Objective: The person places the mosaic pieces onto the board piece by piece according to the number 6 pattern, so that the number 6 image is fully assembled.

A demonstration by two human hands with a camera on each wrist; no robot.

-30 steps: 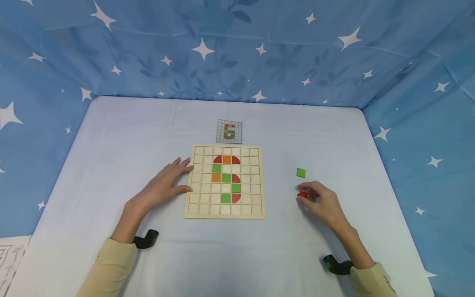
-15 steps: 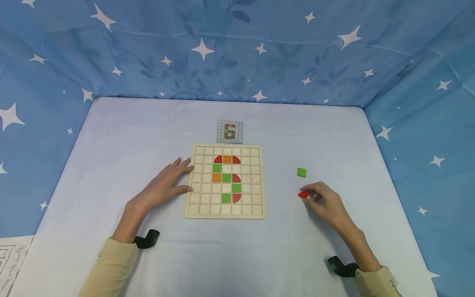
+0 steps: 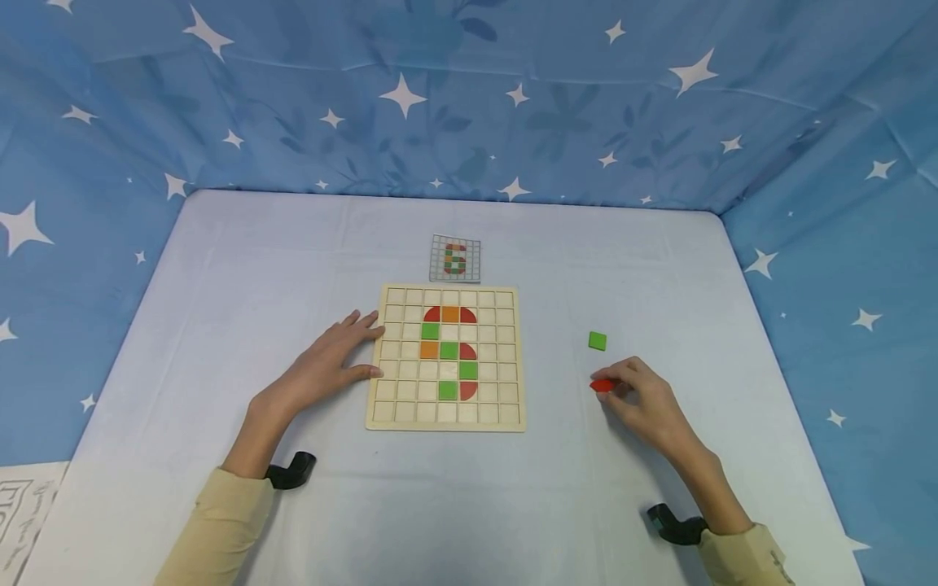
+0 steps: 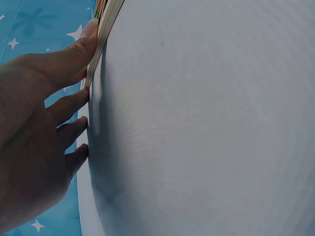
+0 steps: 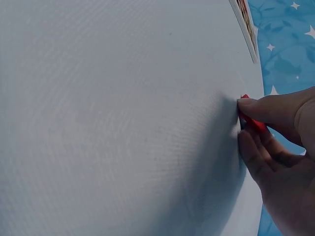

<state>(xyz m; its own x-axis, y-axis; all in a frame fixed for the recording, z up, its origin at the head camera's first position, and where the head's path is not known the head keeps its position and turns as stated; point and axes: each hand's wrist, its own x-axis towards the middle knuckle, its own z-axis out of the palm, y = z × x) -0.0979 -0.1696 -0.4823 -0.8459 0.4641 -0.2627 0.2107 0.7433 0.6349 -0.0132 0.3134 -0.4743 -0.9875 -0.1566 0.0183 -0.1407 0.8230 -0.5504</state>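
Observation:
A wooden grid board [image 3: 487, 415] lies in the middle of the table, with red, orange and green pieces set in some of its squares. My left hand [image 3: 322, 363] rests against the board's left edge, thumb and fingertips touching the rim, as the left wrist view also shows. To the right of the board, my right hand [image 3: 645, 403] pinches a small red piece [image 3: 602, 386] between thumb and fingers, close to the tabletop. In the right wrist view the fingers partly cover this red piece [image 5: 256, 123]. A green square tile [image 3: 597, 341] lies just beyond the right hand.
Behind the board lies a small pattern card [image 3: 455, 259] printed with a coloured figure on a grid. A white cloth [image 3: 308, 260] covers the table. Blue star-patterned fabric [image 3: 469, 106] hangs at the back and sides. A printed sheet [image 3: 25, 513] shows at the lower left.
The red piece has turned between my right fingers, and that hand has shifted slightly to the right. My left hand stays at the board's edge.

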